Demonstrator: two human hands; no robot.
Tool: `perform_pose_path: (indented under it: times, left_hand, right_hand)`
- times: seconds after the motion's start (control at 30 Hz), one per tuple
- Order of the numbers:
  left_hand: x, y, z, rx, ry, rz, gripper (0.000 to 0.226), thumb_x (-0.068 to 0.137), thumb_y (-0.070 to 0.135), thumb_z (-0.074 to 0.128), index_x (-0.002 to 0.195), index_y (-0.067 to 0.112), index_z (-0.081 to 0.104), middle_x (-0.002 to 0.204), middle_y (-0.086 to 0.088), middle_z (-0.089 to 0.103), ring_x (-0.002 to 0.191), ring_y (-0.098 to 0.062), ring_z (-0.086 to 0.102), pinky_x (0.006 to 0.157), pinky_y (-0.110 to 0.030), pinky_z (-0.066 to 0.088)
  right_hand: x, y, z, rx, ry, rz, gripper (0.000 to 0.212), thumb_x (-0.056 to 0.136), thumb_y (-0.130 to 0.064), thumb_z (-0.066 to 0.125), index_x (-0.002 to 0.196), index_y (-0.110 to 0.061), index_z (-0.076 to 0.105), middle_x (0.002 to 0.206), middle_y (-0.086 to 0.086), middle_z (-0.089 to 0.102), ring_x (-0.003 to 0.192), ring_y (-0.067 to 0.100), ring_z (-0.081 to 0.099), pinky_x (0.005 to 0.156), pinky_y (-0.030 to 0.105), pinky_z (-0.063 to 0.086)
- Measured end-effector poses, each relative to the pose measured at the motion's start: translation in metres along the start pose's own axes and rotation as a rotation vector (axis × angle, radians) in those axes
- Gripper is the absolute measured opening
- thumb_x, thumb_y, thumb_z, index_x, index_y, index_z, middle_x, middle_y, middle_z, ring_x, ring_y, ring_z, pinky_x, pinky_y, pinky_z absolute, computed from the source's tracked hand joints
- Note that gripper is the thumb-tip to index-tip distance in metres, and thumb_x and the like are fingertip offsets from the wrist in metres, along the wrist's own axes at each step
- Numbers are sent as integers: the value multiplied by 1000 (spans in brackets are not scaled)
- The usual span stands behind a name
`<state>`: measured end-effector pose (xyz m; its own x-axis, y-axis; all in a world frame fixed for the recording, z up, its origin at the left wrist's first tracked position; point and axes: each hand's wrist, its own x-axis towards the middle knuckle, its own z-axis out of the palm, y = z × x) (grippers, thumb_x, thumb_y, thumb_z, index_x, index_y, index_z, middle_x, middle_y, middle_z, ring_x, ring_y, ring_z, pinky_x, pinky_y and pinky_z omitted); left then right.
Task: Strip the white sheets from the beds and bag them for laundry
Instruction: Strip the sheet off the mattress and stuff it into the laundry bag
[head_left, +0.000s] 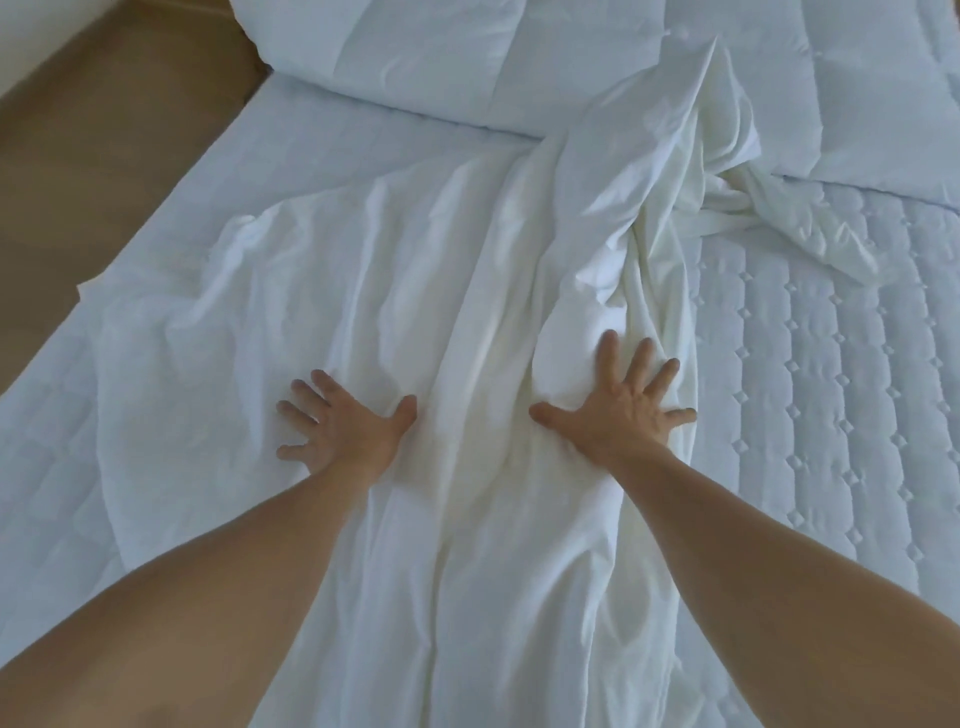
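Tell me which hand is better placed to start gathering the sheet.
Probably the right hand: it lies flat on the thick bunched ridge of the white sheet, easy to grab. The left hand presses a flatter stretch.

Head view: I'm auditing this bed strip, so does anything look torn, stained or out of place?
The white sheet lies loose and bunched down the middle, as stripping would leave it, baring the quilted mattress pad. Left hand and right hand press flat on it. No stain or tear shows.

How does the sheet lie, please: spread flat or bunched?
Bunched: the sheet is gathered into long folds down the middle, baring the quilted mattress on the right.
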<state>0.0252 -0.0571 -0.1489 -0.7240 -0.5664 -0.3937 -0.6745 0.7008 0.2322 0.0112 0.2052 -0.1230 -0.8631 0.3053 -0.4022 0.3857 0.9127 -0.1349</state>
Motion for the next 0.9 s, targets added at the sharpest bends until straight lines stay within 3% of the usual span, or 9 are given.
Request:
perform_pose_path:
  times: [0.13,0.27,0.4,0.53,0.63,0.7,0.77,0.83,0.9]
  left_hand:
    - [22,4,4,134,-2,-40,103,78,74,60,145,1,36,145,-17,35,136,-38,32,102,-58,35]
    - [31,11,2,195,50,99,44,101,42,45,121,7,61,128,-16,45,124,-37,37,90,-47,40]
    - [25,20,2,37,69,98,28,101,23,45,112,3,60,129,-17,47,120,-37,42,87,-47,43]
    - [14,26,-13,-329,46,170,25,96,17,49,74,10,40,73,-6,47,73,-30,49,59,-35,35]
    - [-9,46,-36,-587,-59,155,27,90,15,58,72,13,38,68,-1,41,61,-20,39,51,-29,29]
    - [-30,61,-51,-755,-137,106,15,87,16,61,87,13,47,72,0,47,58,-17,41,50,-27,31]
    - [-52,73,-68,-854,-186,71,13,87,16,56,96,16,47,72,1,50,52,-13,42,48,-23,34]
    - [-73,80,-90,-890,-166,117,19,87,11,47,72,19,37,60,3,36,42,-11,28,37,-17,25]
    - [-96,81,-114,-886,-137,187,32,83,6,40,63,20,21,57,4,21,44,-13,16,34,-18,16]
  right_hand:
    - [27,0,13,234,-34,129,142,55,-79,75,148,-39,-25,162,3,-25,150,40,-6,108,72,23]
    - [35,-4,24,299,24,175,142,59,-62,83,153,-29,-18,155,22,17,136,43,29,106,52,35]
    - [33,-11,19,317,55,130,117,78,-34,76,153,-18,-12,141,27,37,123,44,47,94,46,45]
    - [26,-24,4,396,9,74,85,88,-18,61,157,-16,11,127,17,60,116,39,59,91,39,46]
    - [8,-37,-11,542,-59,37,76,86,-17,57,155,-29,27,115,2,63,108,32,61,83,35,49]
    - [-9,-48,-21,674,-67,5,60,82,-14,55,139,-30,47,98,-6,63,96,27,62,71,32,47]
    - [-31,-55,-34,824,-42,-6,26,78,-10,55,99,-26,57,77,-8,58,76,24,58,62,32,44]
    - [-56,-57,-50,954,-2,-10,16,76,-7,55,77,-21,48,67,-5,53,63,23,50,56,35,43]
    - [-88,-56,-70,1047,42,-11,10,74,-7,56,81,-15,54,69,-1,56,62,24,52,60,44,51]
